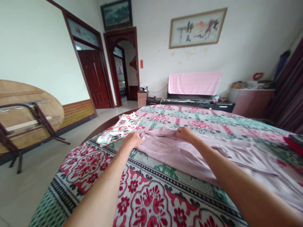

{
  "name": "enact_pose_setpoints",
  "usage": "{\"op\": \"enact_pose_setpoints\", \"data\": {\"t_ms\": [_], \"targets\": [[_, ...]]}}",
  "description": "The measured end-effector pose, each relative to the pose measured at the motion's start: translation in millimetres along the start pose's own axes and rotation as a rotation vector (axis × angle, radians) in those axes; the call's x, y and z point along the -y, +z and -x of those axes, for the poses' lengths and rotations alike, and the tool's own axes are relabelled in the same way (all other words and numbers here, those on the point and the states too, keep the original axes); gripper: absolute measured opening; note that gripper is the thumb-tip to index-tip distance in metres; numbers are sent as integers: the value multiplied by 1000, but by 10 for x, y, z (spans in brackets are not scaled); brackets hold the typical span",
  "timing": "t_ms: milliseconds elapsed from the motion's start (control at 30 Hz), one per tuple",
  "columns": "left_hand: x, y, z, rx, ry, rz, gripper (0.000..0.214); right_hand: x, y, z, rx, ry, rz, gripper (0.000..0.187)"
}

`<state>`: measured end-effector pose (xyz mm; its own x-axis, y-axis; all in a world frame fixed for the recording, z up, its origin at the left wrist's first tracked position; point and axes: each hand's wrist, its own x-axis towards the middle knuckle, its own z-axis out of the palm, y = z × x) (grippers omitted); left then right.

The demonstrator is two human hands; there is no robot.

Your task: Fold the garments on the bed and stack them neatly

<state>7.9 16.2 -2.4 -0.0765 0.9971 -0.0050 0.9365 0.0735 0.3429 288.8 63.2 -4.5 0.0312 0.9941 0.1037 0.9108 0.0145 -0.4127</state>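
Observation:
A pale pink garment point(180, 149) lies stretched across the patterned blanket on the table. Whether it is a top or trousers I cannot tell. My left hand point(133, 139) pinches its left end, fingers closed on the cloth. Along its far edge, my right hand point(184, 134) grips a fold of the same cloth. The garment's right part spreads out in wrinkles and is partly hidden behind my right forearm. Just beyond my left hand lies a white piece of clothing with colourful prints point(125, 124), touched by neither hand.
The red, green and white floral blanket point(151, 201) covers the round table. Dark and red cloth point(294, 143) is heaped at the right edge. A folded round table point(30, 107) leans at the left. Behind stand a low black cabinet point(224, 106) and a pink towel-covered screen point(194, 82).

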Motion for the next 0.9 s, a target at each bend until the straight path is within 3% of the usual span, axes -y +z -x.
{"op": "enact_pose_setpoints", "data": {"t_ms": [100, 167, 233, 300, 433, 500, 600, 733, 800, 900], "targets": [[-29, -37, 13, -3, -6, 5, 11, 128, -72, -105, -38, 114, -217, 14], [-11, -68, 18, -44, -10, 161, 8, 276, -112, -198, -53, 148, -405, 16], [26, -108, 30, -64, -34, 353, 19, 466, -119, -290, -87, 153, -602, 18], [66, -149, 49, -52, -52, 463, 31, 669, -83, -354, -103, 95, -734, 21], [133, -175, 59, 73, -43, 429, 43, 926, 92, -356, -28, -210, -903, 39], [165, -147, 35, 129, -45, 351, 42, 922, 190, -316, -61, -277, -818, 44], [190, -107, -17, 129, -22, 218, 28, 777, 288, -239, -167, -279, -627, 35], [86, -135, -40, -104, -5, 28, 22, 511, 298, -75, -176, -276, -354, 26], [-29, -152, -34, -210, 43, -20, 23, 414, 291, 18, -153, -360, -223, 23], [-212, -118, -44, -166, 231, -46, 23, 362, 322, 98, -106, -544, -105, 20]]}}
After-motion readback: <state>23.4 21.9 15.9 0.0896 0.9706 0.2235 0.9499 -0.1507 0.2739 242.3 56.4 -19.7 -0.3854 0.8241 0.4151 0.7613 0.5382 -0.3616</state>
